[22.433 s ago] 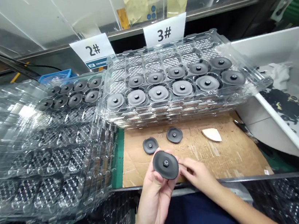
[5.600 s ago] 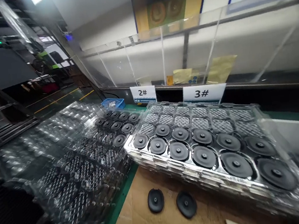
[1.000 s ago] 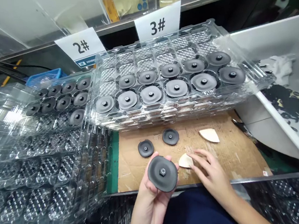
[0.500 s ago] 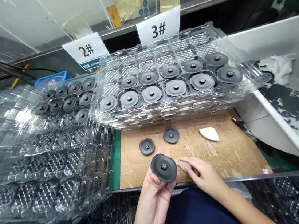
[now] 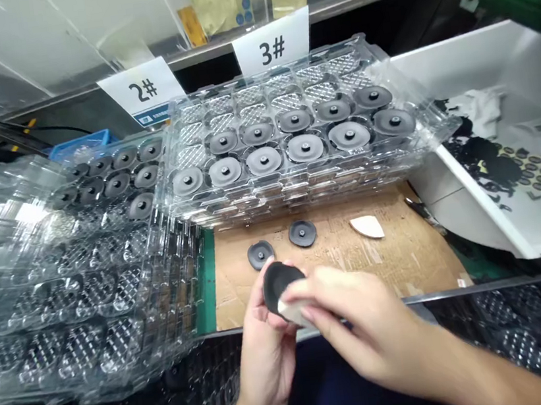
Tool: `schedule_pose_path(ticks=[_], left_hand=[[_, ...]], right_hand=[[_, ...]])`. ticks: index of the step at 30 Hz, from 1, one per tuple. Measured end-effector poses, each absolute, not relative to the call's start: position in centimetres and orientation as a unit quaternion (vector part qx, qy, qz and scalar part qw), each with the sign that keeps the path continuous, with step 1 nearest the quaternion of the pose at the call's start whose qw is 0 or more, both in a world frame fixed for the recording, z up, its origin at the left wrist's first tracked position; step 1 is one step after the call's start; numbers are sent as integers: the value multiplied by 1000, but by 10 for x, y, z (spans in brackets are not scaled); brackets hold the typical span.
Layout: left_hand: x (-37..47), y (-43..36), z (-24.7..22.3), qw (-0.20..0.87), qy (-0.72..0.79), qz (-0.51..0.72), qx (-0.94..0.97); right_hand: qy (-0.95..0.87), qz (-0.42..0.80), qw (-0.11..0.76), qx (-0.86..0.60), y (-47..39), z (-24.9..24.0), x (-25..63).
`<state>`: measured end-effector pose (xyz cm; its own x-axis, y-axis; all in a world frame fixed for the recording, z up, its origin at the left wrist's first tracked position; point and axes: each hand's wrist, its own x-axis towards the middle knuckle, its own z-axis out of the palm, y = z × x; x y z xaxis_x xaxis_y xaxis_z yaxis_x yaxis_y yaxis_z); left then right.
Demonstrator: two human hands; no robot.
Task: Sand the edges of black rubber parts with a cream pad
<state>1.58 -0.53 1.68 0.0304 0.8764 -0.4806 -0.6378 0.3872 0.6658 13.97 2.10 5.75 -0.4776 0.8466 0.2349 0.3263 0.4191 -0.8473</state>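
Note:
My left hand point(image 5: 265, 342) holds a black rounded disc point(image 5: 276, 283) near the front edge of the cardboard. Pinched in my right hand point(image 5: 359, 313) is a pale wedge-shaped pad point(image 5: 295, 313), which lies against the disc's face and covers its lower right part. Two similar parts lie on the cardboard point(image 5: 337, 257) just beyond my hands: one black disc point(image 5: 260, 255) at the left, another black disc point(image 5: 302, 233) beside it. A second pale wedge point(image 5: 367, 227) rests further right.
Stacked clear trays point(image 5: 268, 183) with rows of black discs stand behind the cardboard. More clear trays point(image 5: 81, 280) fill the left. A white bin point(image 5: 490, 207) with black pieces is at the right, dark-handled tool point(image 5: 424, 212) beside it.
My right hand has moved left and up with the pale pad, onto the disc. My left hand has shifted slightly left and tilted the disc. The whole view has shifted a little.

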Motion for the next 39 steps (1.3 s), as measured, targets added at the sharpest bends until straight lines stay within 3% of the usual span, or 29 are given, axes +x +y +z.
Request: schedule_pose_path(ticks=[4,9,13,17,20,23,28,31,35,39], left_hand=[[12,-7,22,700,458,527,149],[4,-10,22,711,428,535,158],[6,-6,26,722,417,524,173],[2,-4,33,734,411,524,132],[0,-5,35,726,412,538,119],[2,-6,36,715,400,564,103],[0,-8,34,719,389,562,122],[-3,-8,29,701,404,571,138],[-1,-7,23,706,415,560,123],[-1,-6,18,695,403,587,100]], right_hand=[[-762,295,437,-376,19,54,135],[-756,377,396,-359,13,60,133],[-753,310,441,-376,21,64,131],[-777,384,362,-342,14,62,147],[-767,360,318,-425,7,62,159],[-776,301,340,-437,6,67,160],[-771,393,309,-395,17,70,159],[-755,368,320,-438,20,68,157],[-764,413,326,-373,25,61,154],[-707,383,317,-503,38,20,163]])
